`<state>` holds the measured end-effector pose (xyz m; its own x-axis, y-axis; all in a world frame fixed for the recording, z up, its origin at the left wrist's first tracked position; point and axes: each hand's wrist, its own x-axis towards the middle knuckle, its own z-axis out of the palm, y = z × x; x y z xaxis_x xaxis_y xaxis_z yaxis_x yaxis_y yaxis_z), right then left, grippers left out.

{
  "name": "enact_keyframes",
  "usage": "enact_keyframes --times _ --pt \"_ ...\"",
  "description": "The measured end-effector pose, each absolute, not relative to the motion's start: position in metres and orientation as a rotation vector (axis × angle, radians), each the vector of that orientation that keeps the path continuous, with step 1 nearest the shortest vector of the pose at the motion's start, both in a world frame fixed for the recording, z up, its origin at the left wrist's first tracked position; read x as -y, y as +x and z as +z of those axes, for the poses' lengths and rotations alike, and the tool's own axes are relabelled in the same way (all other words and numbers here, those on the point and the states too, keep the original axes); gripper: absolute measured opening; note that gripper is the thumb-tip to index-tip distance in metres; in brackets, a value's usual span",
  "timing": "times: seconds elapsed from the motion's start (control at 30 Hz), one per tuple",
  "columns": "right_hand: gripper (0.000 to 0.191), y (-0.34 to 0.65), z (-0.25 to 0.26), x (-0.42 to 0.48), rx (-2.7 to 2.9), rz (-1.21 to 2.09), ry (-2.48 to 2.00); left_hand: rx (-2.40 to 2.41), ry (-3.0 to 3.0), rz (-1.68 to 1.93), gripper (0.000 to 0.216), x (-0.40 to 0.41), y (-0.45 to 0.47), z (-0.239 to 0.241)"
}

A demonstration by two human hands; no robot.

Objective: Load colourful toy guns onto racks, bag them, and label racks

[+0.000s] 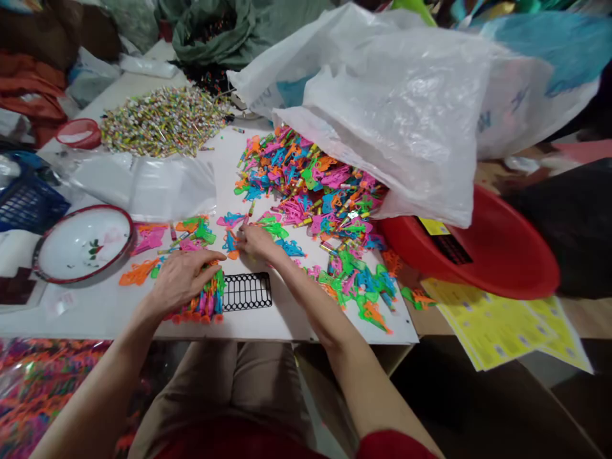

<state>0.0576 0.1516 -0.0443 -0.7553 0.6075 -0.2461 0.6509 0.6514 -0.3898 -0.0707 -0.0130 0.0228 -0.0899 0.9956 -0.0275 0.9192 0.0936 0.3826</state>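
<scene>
My left hand [184,275] lies palm down, fingers together, on a row of coloured plastic toy pieces [205,305] standing in a black slotted rack [247,291]. My right hand [257,243] reaches past the rack and pinches at small pieces, an orange piece [233,254] and a blue one [230,241] under its fingertips. A big heap of pink, blue, green and orange plastic pieces [310,185] spills from a white plastic bag [382,108] beyond my right hand. Loose pieces [356,284] lie to the right of my forearm.
A white bowl with a red rim [48,264] sits left. A heap of small multicoloured sticks [162,121] lies at the back left. A red basin [502,255] and yellow sticker sheets [507,325] are on the right. A blue basket [23,201] stands far left.
</scene>
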Motion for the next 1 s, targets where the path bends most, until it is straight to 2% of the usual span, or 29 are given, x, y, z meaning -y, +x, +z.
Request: enact_keyframes --times 0.1,0.2,0.27,0.37,0.5,0.63,0.7,0.8,1.0 --pt "0.039 0.071 -0.053 -0.140 -2.749 -0.684 1.247 -2.101 1.915 0.393 0.038 0.014 -0.071 0.024" --pt "0.024 0.079 -0.060 -0.127 -2.731 -0.629 1.335 -2.115 1.898 0.383 0.040 0.014 -0.074 0.021" --pt "0.021 0.081 -0.062 -0.119 -2.742 -0.712 1.433 -2.113 1.889 0.381 0.041 0.014 -0.076 0.018" --pt "0.017 0.090 -0.059 -0.106 -2.803 -1.187 1.607 -2.094 1.882 0.390 0.042 0.014 -0.078 0.016" --pt "0.031 0.114 -0.057 -0.064 -2.673 -2.015 1.650 -2.118 1.857 0.365 0.041 0.014 -0.078 0.018" --pt "0.009 0.128 -0.076 -0.007 -2.309 -2.230 1.576 -2.158 1.797 0.365 0.039 0.014 -0.076 0.020" --pt "0.011 0.125 -0.086 0.010 -2.218 -2.311 1.566 -2.129 1.795 0.389 0.039 0.014 -0.076 0.020" --pt "0.016 0.118 -0.094 0.018 -2.438 -2.156 1.519 -2.079 1.810 0.427 0.040 0.013 -0.076 0.019" --pt "0.018 0.116 -0.089 0.019 -2.906 -1.306 1.206 -2.130 1.821 0.362 0.038 0.013 -0.075 0.020"
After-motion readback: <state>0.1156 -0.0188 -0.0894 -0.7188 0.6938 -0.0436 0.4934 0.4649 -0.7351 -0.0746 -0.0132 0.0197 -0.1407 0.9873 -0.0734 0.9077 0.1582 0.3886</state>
